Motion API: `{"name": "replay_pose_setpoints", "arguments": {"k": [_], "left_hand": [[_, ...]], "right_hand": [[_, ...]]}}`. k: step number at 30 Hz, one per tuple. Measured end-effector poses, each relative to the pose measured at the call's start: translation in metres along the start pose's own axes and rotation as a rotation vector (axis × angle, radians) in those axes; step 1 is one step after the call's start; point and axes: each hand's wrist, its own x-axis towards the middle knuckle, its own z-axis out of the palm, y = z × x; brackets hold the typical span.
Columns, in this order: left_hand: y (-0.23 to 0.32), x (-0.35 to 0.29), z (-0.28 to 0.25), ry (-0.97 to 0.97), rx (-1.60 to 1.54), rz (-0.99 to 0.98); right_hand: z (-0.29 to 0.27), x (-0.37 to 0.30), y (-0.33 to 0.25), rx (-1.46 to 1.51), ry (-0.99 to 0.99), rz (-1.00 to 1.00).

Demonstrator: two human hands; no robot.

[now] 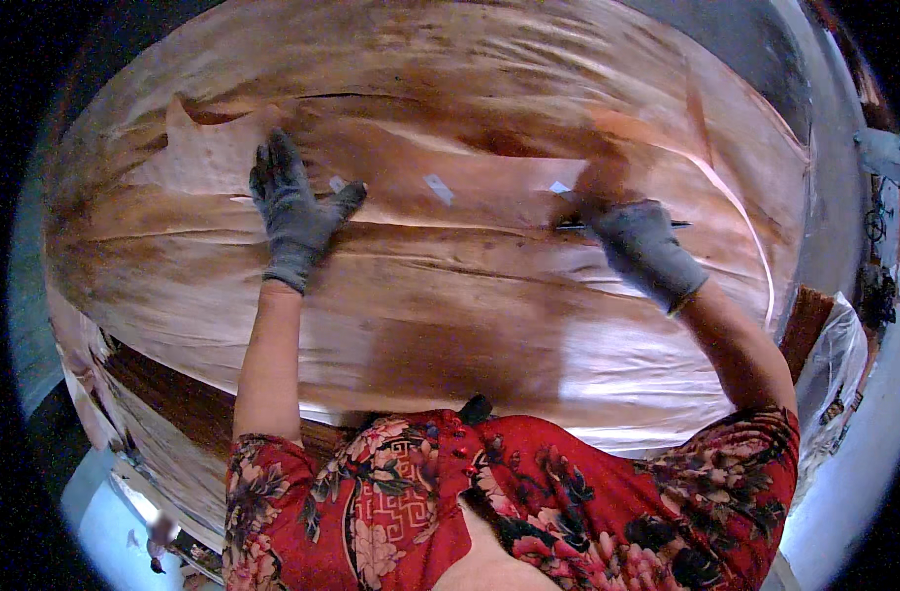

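Observation:
A broad sheet of reddish-brown wood veneer with a wavy, wrinkled surface spreads under both hands. My left hand, in a grey glove, lies flat with fingers apart on a paler veneer strip with a torn, raised edge. My right hand, gloved too, is closed around a slim dark tool; both its ends show, but its kind is unclear. Short pale tape pieces stick to the veneer between the hands. Just beyond the right hand, a brown patch is blurred.
A narrow light strip of veneer curls along the right side. Clear plastic wrapping and a brown stack stand at the right edge. Dark brown layered sheets show at the near left. Another person appears small at the lower left.

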Motion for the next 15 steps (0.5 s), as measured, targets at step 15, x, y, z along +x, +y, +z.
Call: {"name": "replay_pose_setpoints", "arguments": {"k": [15], "left_hand": [[0.016,-0.001,-0.004,0.108,-0.161,-0.103]], "right_hand": [[-0.053,0.03,-0.003,0.305,0.263,0.097]]}}
